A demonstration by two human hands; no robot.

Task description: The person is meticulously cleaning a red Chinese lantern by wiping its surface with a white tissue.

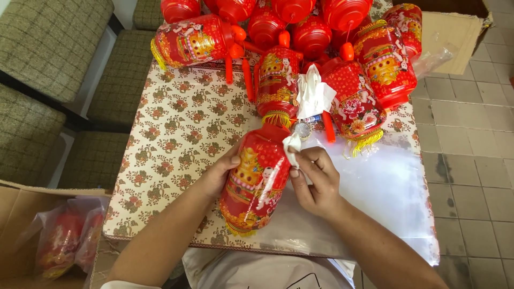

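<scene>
- I take the red lantern (256, 179) in my hands as the landmark; it lies tilted over the near part of the flowered table (166, 139), its gold fringe toward me.
- My left hand (220, 170) is wrapped around that lantern's left flank, fingers closed on it.
- My right hand (314, 179) sits against the lantern's right side, fingers pinched narrow on a small white tissue (293, 145) at the lantern's upper end.
- Beyond the lantern I count five printed lanterns of the same kind lying in a pile (353, 101), plus about six plain red lantern tops behind them; the back row is crowded, so that count is rough.
- One crumpled white cloth (313, 93) rests on the pile, just past the lantern.
- One clear plastic sheet (385, 187) spreads to the lantern's right.
- One cardboard box (16, 214) stands left of the lantern, with two bagged red lanterns (67, 238) inside.
- A second cardboard box (455, 37) sits far right beyond the pile.
</scene>
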